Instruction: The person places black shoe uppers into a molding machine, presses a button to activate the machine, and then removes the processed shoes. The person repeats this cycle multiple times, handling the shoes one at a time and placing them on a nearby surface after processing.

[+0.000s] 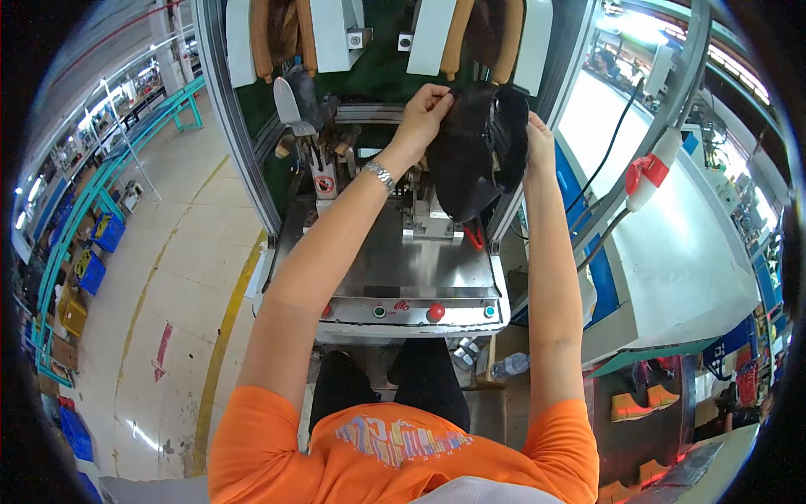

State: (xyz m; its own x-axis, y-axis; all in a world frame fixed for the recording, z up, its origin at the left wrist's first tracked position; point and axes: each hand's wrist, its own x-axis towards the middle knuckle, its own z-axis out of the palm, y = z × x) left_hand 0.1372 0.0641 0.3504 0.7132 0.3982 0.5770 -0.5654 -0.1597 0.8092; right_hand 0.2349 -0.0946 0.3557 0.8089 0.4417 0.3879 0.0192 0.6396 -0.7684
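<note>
Both sides of the black shoe (460, 160) are grasped, left hand (426, 116) pinching one edge, right hand (539, 149) opposite, seemingly steadying it between them, beyond the metal tabletop (386, 270).

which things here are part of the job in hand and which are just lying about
Seems part of the job:
black shoe upper, held by left hand and right hand
machine in front, with its red button

Apparently just lying about:
plastic bottle
orange shoes, lower right
blue bins, far left
</note>
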